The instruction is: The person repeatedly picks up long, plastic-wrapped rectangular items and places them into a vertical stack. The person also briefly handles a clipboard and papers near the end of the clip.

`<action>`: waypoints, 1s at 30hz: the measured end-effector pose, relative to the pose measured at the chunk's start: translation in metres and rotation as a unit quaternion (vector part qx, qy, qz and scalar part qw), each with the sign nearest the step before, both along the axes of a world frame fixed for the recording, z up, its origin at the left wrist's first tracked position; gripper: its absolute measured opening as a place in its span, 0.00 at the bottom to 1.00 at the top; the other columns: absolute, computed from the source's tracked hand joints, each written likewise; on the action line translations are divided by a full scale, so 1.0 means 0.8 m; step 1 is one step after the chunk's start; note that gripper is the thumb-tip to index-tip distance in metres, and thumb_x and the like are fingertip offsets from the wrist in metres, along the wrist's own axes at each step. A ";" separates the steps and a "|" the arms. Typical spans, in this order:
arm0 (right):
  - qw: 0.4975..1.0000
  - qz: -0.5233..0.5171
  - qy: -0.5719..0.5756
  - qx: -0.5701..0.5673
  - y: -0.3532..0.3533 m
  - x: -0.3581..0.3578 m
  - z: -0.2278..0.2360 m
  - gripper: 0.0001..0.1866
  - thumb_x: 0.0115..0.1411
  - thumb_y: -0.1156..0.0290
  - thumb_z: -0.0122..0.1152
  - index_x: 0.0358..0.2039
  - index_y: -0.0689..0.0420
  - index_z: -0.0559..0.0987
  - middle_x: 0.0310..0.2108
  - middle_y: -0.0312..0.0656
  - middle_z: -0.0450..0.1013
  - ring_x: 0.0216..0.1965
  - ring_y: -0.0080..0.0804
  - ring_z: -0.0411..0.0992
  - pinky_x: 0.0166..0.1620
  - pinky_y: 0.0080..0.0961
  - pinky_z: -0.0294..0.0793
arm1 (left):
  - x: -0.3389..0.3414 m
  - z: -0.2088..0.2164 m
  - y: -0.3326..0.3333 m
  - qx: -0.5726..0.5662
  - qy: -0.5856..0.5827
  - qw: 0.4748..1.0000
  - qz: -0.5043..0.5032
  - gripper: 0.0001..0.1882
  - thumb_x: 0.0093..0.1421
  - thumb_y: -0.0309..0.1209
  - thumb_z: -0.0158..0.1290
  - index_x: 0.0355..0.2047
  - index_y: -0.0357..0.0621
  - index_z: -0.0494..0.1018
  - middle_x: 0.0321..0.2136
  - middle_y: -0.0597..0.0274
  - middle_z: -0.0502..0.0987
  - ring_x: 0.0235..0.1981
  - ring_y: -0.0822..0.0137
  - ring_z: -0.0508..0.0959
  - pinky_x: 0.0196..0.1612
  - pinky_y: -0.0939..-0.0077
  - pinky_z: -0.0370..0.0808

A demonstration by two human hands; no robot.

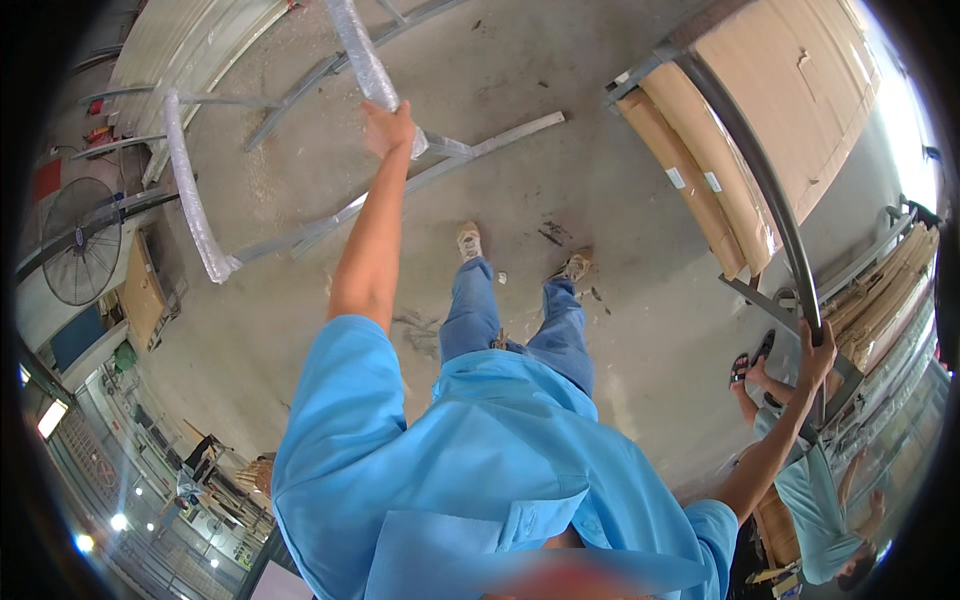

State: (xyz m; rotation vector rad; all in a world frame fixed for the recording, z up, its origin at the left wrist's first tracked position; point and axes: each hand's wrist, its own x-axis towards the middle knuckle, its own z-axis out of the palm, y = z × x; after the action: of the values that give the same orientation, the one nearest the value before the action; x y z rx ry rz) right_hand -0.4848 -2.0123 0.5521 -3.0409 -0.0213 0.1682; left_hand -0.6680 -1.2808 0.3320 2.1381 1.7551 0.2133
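Observation:
With my arm stretched forward, my left hand is closed on a post wrapped in clear bubble wrap, part of a grey metal rack. Another wrapped post of this kind stands further left, and a low metal rail runs along the floor. Out to the right, my right hand grips a dark metal bar that looks curved. This bar rises beside a rack holding large flat cardboard packages.
A person in a light blue-green shirt and sandals is at the lower right, near stacked wrapped boards. A large fan stands at the left. Pale panels lean at the upper left. Small dark scraps lie on the concrete floor.

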 end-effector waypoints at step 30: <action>0.971 0.176 -0.161 -0.004 0.220 -0.196 -0.005 0.08 0.46 0.73 0.66 0.28 0.54 0.77 0.19 0.49 0.69 0.25 0.54 0.72 0.31 0.42 0.71 | 0.167 -0.028 0.042 -0.213 -0.473 0.854 0.042 0.35 0.38 0.20 0.60 0.47 0.30 0.58 0.28 0.53 0.69 0.26 0.56 0.74 0.33 0.53 0.73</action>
State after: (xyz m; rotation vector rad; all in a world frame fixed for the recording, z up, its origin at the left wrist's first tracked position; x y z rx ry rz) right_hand -0.6416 -1.8361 0.5477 -3.0065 -0.5853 -0.3025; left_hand -0.5348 -1.2474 0.3093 1.2618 1.1393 0.6883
